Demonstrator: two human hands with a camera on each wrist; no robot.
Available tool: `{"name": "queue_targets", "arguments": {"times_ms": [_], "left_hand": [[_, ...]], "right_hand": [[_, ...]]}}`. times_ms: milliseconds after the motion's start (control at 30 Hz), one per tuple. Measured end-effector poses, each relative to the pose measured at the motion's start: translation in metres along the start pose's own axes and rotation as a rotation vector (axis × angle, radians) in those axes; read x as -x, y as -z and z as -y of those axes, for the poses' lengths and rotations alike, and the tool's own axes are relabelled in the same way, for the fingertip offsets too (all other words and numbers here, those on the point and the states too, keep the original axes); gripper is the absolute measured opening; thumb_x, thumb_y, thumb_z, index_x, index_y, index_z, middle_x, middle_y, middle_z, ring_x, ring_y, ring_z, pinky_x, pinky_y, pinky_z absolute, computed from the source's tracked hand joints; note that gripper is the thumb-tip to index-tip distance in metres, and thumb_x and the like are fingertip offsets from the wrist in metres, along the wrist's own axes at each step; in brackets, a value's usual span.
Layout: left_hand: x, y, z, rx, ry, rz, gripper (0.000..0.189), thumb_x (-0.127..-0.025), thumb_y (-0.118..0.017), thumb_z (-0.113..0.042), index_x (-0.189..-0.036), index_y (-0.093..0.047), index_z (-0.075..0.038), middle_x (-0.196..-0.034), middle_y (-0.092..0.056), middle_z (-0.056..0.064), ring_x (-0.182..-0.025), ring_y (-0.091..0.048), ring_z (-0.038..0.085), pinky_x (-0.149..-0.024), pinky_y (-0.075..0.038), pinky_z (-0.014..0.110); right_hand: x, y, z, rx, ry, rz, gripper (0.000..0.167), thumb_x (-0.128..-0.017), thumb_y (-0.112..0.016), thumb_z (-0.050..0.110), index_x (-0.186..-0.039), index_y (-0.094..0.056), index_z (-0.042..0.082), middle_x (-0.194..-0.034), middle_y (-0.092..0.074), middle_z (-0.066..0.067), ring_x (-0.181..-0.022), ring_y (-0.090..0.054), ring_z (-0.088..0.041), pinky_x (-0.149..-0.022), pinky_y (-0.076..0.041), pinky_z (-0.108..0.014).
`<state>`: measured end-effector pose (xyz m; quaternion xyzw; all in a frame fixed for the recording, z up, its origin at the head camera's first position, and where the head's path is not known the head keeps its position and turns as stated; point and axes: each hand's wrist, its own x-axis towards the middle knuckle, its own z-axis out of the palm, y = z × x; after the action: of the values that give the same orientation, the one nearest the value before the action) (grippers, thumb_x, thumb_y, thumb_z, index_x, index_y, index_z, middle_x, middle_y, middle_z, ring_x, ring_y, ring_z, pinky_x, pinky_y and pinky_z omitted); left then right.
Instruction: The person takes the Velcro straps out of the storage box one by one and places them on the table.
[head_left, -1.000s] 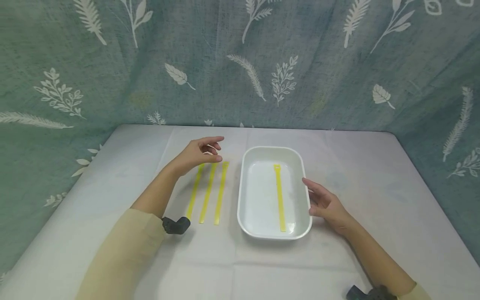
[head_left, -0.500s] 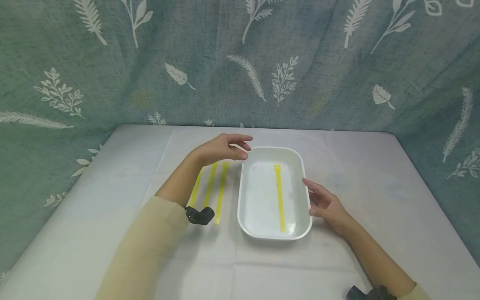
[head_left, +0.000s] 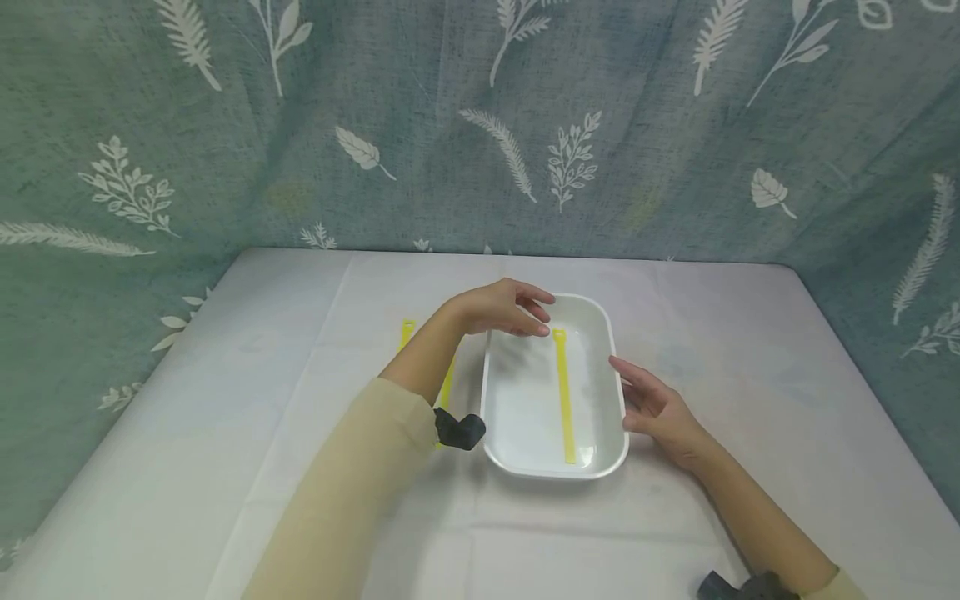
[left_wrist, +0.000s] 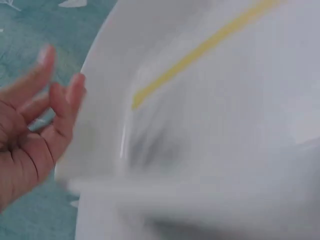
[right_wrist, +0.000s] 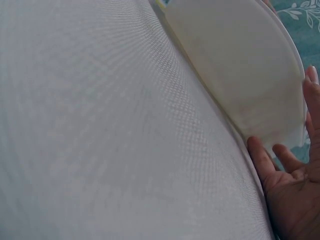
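Observation:
A white rectangular tray point(head_left: 522, 446) stands on the table with one flat yellow strip point(head_left: 565, 400), slotted at its head, lying lengthwise inside. My left hand point(head_left: 504, 307) is over the tray's far left part, holding nothing, its fingertips near the strip's head. Its loosely bent fingers point(left_wrist: 64, 112) also show in the left wrist view, which is blurred. On the tray's right side my right hand point(head_left: 663, 417) rests its fingers and thumb against the outer wall. The right wrist view has those fingers point(right_wrist: 260, 155) at the tray wall point(right_wrist: 240, 75).
Left of the tray, more yellow strips point(head_left: 407, 331) lie on the white-covered table point(head_left: 300, 375), mostly hidden behind the left forearm. A black wrist device point(head_left: 459, 429) hangs beside the tray's left rim. A green leaf-patterned cloth point(head_left: 420, 167) rises behind the table.
My left hand has moved right, from above the strips on the table to over the tray. The right hand stays at the tray's side. The view has shifted slightly.

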<state>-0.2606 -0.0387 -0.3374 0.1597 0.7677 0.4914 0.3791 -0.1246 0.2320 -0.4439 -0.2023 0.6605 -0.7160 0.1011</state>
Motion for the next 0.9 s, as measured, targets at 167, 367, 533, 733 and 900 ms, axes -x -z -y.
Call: {"name": "queue_targets", "arguments": {"times_ms": [167, 367, 533, 733, 900], "left_hand": [[-0.014, -0.013, 0.000, 0.071, 0.117, -0.043, 0.063, -0.081, -0.073, -0.003, -0.138, -0.047, -0.006, -0.119, -0.058, 0.014, -0.091, -0.061, 0.016, -0.093, -0.049, 0.033], [-0.028, -0.029, 0.008, 0.125, 0.188, -0.199, 0.063, -0.075, -0.079, -0.003, -0.131, -0.051, -0.004, -0.121, -0.059, 0.013, -0.082, -0.056, 0.015, -0.077, -0.050, 0.026], [-0.035, -0.041, 0.012, 0.149, 0.179, -0.289, 0.065, -0.071, -0.080, 0.002, -0.129, -0.051, 0.000, -0.125, -0.056, 0.017, -0.070, -0.053, 0.013, -0.059, -0.046, 0.019], [-0.042, -0.051, 0.018, 0.099, 0.192, -0.364, 0.062, -0.069, -0.082, 0.002, -0.123, -0.052, 0.002, -0.120, -0.055, 0.015, -0.059, -0.055, 0.013, -0.055, -0.047, 0.018], [-0.045, -0.058, 0.022, -0.061, 0.213, -0.424, 0.061, -0.066, -0.086, -0.006, -0.119, -0.055, -0.004, -0.118, -0.055, 0.010, -0.060, -0.054, 0.012, -0.057, -0.047, 0.018]], "right_hand": [[0.001, 0.001, 0.000, 0.004, 0.001, -0.009, 0.074, -0.080, -0.074, 0.006, -0.145, -0.037, 0.007, -0.142, -0.043, 0.010, -0.121, -0.050, -0.006, -0.095, -0.045, -0.020], [0.001, 0.001, -0.002, -0.009, 0.002, 0.002, 0.073, -0.081, -0.073, 0.005, -0.145, -0.037, 0.007, -0.141, -0.043, 0.012, -0.120, -0.051, -0.007, -0.095, -0.046, -0.021], [0.001, 0.002, -0.002, -0.019, 0.013, 0.005, 0.074, -0.081, -0.073, 0.005, -0.145, -0.036, 0.006, -0.141, -0.044, 0.011, -0.119, -0.051, -0.007, -0.094, -0.046, -0.021], [0.000, 0.003, -0.001, -0.012, -0.002, -0.008, 0.073, -0.081, -0.073, 0.005, -0.145, -0.038, 0.008, -0.141, -0.044, 0.012, -0.120, -0.050, -0.006, -0.095, -0.046, -0.021], [0.000, 0.002, -0.002, -0.040, 0.006, 0.009, 0.073, -0.081, -0.072, 0.003, -0.145, -0.038, 0.008, -0.142, -0.043, 0.011, -0.121, -0.050, -0.008, -0.095, -0.046, -0.021]]}}
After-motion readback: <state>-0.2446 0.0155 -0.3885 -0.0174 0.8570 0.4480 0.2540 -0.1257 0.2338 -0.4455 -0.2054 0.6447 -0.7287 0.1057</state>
